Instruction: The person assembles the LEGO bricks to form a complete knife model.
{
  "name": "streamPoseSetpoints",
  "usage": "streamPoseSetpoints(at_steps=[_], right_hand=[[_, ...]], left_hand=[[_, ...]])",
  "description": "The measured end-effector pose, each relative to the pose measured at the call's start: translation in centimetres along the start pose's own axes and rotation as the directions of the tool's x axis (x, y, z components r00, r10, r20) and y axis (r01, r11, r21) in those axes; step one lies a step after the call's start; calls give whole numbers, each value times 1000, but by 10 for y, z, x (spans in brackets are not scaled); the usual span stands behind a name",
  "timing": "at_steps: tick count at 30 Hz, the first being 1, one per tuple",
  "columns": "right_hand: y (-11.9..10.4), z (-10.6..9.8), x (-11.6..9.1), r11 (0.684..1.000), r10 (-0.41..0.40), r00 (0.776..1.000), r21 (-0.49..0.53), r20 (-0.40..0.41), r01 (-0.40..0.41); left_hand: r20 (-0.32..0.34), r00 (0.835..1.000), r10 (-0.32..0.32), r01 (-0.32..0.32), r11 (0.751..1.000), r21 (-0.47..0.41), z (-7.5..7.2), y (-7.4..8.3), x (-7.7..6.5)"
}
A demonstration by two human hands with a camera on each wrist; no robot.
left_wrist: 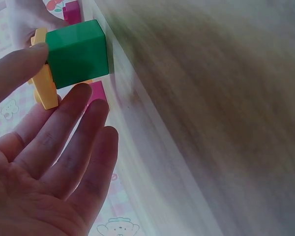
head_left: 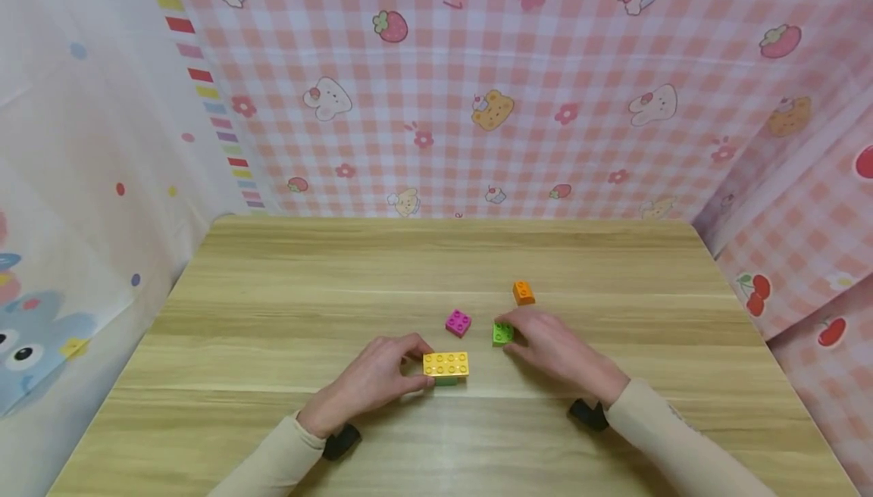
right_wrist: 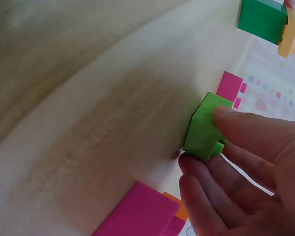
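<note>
My left hand (head_left: 378, 376) pinches the end of a yellow toy brick (head_left: 446, 364) between thumb and fingers. That long brick sits on top of a taller dark green brick (left_wrist: 78, 53), and the green one stands on the table. To the right, my right hand (head_left: 552, 345) pinches a light green brick (head_left: 502, 333) by its sides, thumb on one side and fingers on the other. In the right wrist view this brick (right_wrist: 206, 125) is at the tabletop; whether it touches the wood is unclear.
Between and beyond the hands lies a magenta brick (head_left: 458, 323). An orange brick (head_left: 524, 292) is just past the right hand. Another magenta brick (right_wrist: 137, 211) shows low in the right wrist view, hidden in the head view. Patterned cloth (head_left: 436, 103) hangs behind the wooden table (head_left: 307, 277).
</note>
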State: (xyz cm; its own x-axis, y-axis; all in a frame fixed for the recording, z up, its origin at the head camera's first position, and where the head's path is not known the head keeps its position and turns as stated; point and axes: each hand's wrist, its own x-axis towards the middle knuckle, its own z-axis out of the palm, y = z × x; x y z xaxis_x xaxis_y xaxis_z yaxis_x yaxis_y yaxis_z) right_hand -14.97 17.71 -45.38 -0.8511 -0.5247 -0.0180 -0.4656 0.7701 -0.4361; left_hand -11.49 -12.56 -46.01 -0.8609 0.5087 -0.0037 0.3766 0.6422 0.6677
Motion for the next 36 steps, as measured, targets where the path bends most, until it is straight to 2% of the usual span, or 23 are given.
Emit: streamPoseSetpoints(at_steps=[16, 24, 29, 36], right_hand=[[-22, -10, -8, 993, -101, 988, 44, -115, 107], [-34, -9, -9, 976, -189, 965, 68, -183, 205], [-40, -7, -9, 962, -230, 957, 104, -179, 251], [-47, -1, -7, 958, -213, 967, 163, -142, 235]], left_hand=[[7, 1000, -19, 19, 1000, -7, 0, 1, 0], [1, 1000, -4, 4, 1000, -2, 1, 0, 0], [5, 1000, -1, 1, 1000, -7, 0, 0, 0], [8, 1000, -3, 4, 1000, -19, 0, 0, 1]])
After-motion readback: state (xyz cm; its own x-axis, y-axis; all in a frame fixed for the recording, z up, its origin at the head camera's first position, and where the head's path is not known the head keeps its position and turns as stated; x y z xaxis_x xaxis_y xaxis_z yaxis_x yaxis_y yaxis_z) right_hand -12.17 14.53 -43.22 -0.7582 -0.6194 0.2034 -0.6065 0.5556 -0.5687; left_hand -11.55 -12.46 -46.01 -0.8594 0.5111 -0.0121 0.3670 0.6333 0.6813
